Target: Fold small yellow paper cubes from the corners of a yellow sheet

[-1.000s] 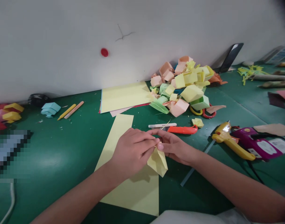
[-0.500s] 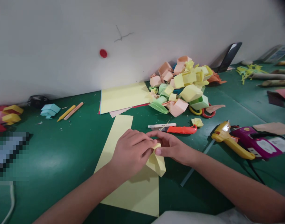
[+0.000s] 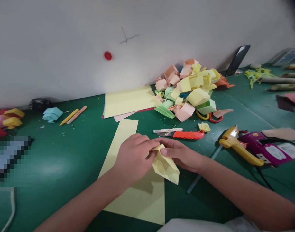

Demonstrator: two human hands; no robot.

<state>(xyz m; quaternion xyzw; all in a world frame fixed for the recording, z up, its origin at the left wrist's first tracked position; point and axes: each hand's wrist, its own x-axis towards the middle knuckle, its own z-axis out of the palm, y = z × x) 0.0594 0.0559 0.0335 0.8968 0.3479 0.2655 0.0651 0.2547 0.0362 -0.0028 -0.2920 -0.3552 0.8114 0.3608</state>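
Between my two hands is a folded piece of pale yellow paper [image 3: 167,167], its lower part spread and creased. My left hand [image 3: 135,158] is closed on its left edge, fingers bent over the top. My right hand [image 3: 181,153] pinches it from the right, thumb on the near face and fingers behind it, partly hidden. Under my hands lies a larger yellow paper sheet [image 3: 142,203] with a cut-out corner. Just beyond my right hand are an orange utility knife [image 3: 189,134] and a white pen [image 3: 168,130].
Folded paper pieces [image 3: 186,90] are heaped by the wall, with scissors [image 3: 216,117] partly beneath. Stacked paper sheets [image 3: 128,100] lie left of them. On the right are a yellow glue gun [image 3: 242,146], a glue stick [image 3: 205,169] and a purple box-shaped device [image 3: 265,148].
The folded paper has opened out and turned, its lower end now reaching further right. My right thumb has shifted slightly up on it. My left hand has barely moved.
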